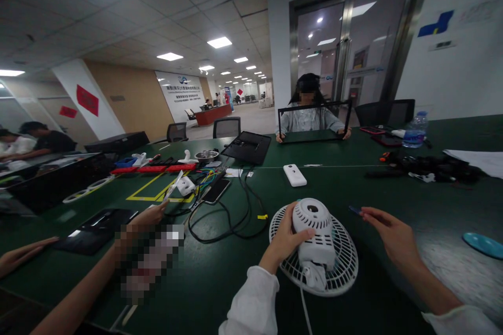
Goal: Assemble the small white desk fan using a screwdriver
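Observation:
A small white electric fan (pixel 346 267) lies face down on the green table, its round grille underneath and its motor housing facing up. My left hand (pixel 288 241) grips the housing from the left, fingers behind it and thumb across its front. A white cord runs from the fan's base toward the table's near edge. Right of the fan, my right hand (pixel 393 238) pinches a small, thin, dark blue piece (pixel 356 210) between thumb and fingers, above the table. What kind of piece it is cannot be made out.
A teal oval disc (pixel 483 245) lies far right. Beyond the fan are a white rounded device (pixel 294 175), black cables (pixel 228 230) and a phone (pixel 217 191). A co-worker's arms (pixel 102 272) reach in from the left. Opposite, a person (pixel 306 115) holds a black frame (pixel 314 138).

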Motion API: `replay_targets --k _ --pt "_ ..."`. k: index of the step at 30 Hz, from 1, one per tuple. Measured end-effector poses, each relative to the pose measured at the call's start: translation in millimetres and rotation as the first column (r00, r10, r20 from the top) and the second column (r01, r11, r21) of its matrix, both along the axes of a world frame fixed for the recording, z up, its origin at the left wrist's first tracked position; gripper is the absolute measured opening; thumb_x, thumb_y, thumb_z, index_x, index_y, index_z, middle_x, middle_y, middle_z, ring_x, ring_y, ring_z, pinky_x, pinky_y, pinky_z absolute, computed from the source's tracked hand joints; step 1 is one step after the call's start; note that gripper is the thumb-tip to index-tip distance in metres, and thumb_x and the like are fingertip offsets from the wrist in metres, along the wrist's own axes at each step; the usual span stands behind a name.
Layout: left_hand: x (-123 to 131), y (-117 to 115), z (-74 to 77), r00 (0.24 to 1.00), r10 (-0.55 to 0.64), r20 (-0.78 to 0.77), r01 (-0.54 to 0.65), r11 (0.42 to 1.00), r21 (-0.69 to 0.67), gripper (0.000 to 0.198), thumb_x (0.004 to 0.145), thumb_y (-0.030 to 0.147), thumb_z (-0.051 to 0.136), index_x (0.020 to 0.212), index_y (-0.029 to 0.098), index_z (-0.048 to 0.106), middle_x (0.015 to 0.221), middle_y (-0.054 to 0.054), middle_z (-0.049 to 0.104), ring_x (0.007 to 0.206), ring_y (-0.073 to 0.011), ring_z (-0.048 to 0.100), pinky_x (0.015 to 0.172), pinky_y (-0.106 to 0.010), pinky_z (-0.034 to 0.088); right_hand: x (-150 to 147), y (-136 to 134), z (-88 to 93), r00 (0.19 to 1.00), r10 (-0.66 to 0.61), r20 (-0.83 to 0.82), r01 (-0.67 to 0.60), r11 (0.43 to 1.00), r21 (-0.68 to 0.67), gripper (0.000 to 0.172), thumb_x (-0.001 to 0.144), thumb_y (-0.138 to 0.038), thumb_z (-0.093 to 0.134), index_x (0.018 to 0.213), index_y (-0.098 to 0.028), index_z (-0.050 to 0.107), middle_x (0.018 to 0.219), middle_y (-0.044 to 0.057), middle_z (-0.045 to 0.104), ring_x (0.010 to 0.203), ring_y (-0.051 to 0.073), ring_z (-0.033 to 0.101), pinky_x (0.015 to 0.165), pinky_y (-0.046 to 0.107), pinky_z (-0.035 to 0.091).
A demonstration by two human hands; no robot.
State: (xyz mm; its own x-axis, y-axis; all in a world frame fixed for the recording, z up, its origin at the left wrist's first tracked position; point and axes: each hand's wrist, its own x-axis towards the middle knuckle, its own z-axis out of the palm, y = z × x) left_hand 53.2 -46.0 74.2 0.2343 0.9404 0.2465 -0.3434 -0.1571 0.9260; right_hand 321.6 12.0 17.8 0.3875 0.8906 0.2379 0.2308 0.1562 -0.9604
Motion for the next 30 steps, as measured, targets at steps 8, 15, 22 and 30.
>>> replay_targets --k 8,15,22,30 --pt "1.7 -1.4 1.9 0.999 0.025 -0.019 -0.026 0.999 -0.033 0.065 0.061 0.031 0.081 0.119 0.019 0.054 0.121 -0.008 0.061 0.118 -0.0282 0.052 0.104 -0.037 0.04 -40.7 -16.0 93.9 0.97 0.058 -0.235 -0.006 0.977 0.215 0.031 0.057 -0.04 0.075 0.079 -0.02 0.067 0.08 0.002 0.068 0.078 0.019 0.065 0.081 0.038 0.054" --pt "-0.3 0.6 -2.9 0.993 0.018 -0.12 -0.017 1.0 0.008 0.068 0.068 0.036 0.076 0.127 0.02 0.049 0.128 -0.009 0.057 0.124 -0.0295 0.048 0.107 -0.039 0.036 -63.1 -55.6 169.5 0.944 0.142 -0.296 0.034 0.855 0.518 0.011 0.072 -0.03 0.073 0.08 -0.028 0.065 0.079 -0.001 0.064 0.069 0.015 0.06 0.07 0.034 0.054" --pt "-0.9 2.8 -11.1 0.981 0.008 -0.193 0.003 0.999 0.054 0.078 0.069 0.047 0.073 0.134 0.02 0.04 0.133 -0.01 0.053 0.128 -0.0305 0.044 0.111 -0.044 0.03 -76.6 -61.3 172.4 0.98 0.08 -0.181 0.049 0.79 0.611 0.017 0.067 -0.027 0.077 0.078 -0.019 0.067 0.07 -0.002 0.068 0.061 0.013 0.063 0.062 0.028 0.053" --pt "1.4 1.5 -8.4 0.977 0.042 -0.21 -0.021 0.995 0.099 0.077 0.068 0.05 0.072 0.131 0.019 0.04 0.131 -0.01 0.053 0.125 -0.0293 0.045 0.109 -0.042 0.032 -77.5 -57.8 169.9 0.8 0.31 0.513 -0.514 0.795 0.323 0.014 0.079 -0.034 0.064 0.08 -0.021 0.069 0.08 0.003 0.072 0.073 0.018 0.067 0.067 0.031 0.054"
